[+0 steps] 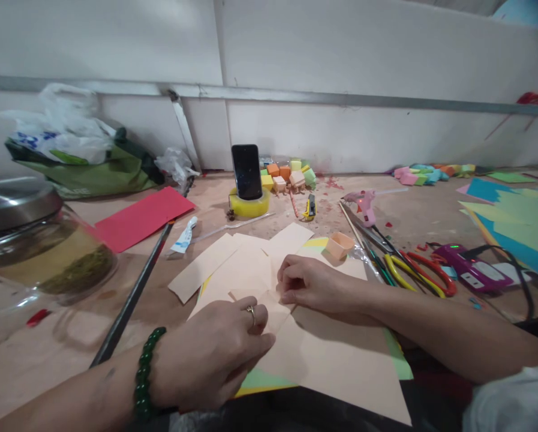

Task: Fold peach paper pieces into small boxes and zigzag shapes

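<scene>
A small piece of peach paper (269, 306) with fold lines lies on top of larger peach sheets (340, 354). My left hand (217, 345), wearing a ring and a green bead bracelet, has its fingers curled over the near left edge of the small piece. On its far right side, my right hand (311, 282) is closed, fingertips pinching or pressing the paper. My fingers cover part of the piece. Just beyond my right hand sits a folded peach paper box (339, 246). Loose peach strips (206, 267) lie behind and to the left.
A phone (246, 172) stands in a yellow tape roll (249, 204), near folded paper blocks (291, 177). A pink glue gun (366, 207), pliers (430, 273) and a purple power strip (480, 267) lie right. Left are a glass jar (39, 240), red paper (145, 219) and a dark rod (134, 300).
</scene>
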`<state>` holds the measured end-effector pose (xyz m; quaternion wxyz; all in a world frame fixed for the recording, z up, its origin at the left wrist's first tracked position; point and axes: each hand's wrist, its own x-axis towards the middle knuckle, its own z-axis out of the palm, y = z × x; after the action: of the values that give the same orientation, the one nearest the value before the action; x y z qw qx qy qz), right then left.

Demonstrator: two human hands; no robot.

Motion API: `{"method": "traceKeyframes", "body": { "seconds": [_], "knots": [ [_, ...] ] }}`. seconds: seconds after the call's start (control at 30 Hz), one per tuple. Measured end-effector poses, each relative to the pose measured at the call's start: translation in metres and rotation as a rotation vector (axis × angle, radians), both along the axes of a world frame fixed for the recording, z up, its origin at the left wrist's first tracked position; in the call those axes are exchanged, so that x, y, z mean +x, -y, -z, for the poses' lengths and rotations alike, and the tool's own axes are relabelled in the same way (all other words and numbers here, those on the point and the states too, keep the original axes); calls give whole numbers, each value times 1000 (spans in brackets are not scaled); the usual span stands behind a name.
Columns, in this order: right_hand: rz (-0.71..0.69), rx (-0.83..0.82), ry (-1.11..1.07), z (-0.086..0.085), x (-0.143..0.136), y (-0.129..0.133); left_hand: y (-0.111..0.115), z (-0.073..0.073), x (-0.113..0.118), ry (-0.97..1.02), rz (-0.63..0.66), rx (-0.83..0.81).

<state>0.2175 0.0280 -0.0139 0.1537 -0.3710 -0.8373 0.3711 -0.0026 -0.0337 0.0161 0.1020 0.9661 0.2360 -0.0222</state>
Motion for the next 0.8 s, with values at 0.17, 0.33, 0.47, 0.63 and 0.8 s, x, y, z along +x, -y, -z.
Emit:
{"method": "traceKeyframes", "body": {
  "seconds": [0.17, 0.33, 0.47, 0.63, 0.8],
  "knots": [
    [9, 29, 48, -5, -2, 5, -1, -1, 1, 26, -21, -17],
    [36, 143, 235, -15, -8, 17, -1, -1, 2, 58, -29, -33],
    [23, 145, 306, -19, -4, 19, -1, 1, 2, 64, -19, -22],
    [-3, 116, 372, -23, 6, 11, 0, 2, 2, 56, -7, -23],
    [-62, 102, 422, -20, 14, -2, 0, 1, 2, 59, -7, -24]
  ]
}}
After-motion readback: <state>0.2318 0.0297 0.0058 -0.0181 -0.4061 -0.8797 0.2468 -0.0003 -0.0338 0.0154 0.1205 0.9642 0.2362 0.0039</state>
